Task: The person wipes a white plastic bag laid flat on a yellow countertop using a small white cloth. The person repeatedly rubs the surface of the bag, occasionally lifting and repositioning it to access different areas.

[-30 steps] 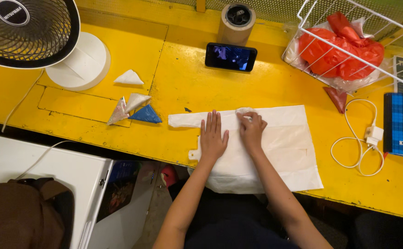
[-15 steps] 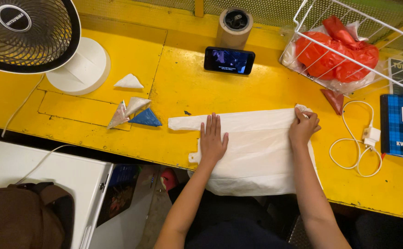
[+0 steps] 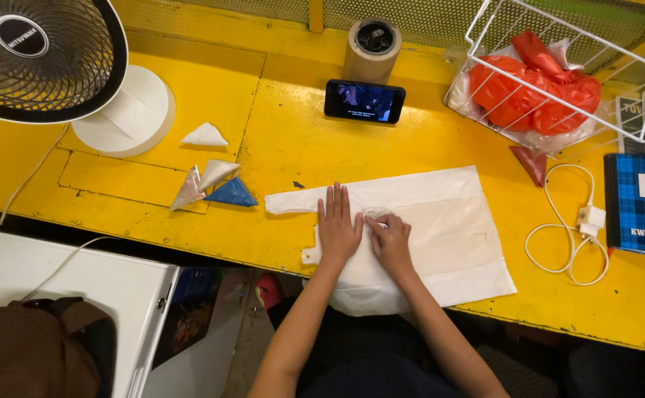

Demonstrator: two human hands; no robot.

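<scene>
A white plastic bag [image 3: 440, 228] lies flat on the yellow table [image 3: 293, 140], its lower edge hanging over the front. My left hand [image 3: 337, 227] presses flat on the bag's left part, fingers together and pointing away. Right beside it, my right hand [image 3: 390, 237] rests on the bag with fingers curled against the plastic. Neither hand lifts anything.
Folded bag triangles, white [image 3: 204, 135], pale [image 3: 203, 181] and blue [image 3: 232, 194], lie to the left. A fan [image 3: 42, 59] stands on its white base [image 3: 127, 110]. Behind are a phone [image 3: 364, 101], a tape roll [image 3: 372, 46] and a wire basket [image 3: 558, 66] of orange bags. A white cable [image 3: 569, 236] and blue notebook [image 3: 643, 203] sit right.
My right hand slid out to the bag's far right corner, then came back to the middle beside my left hand. The left hand stayed pressed in place.
</scene>
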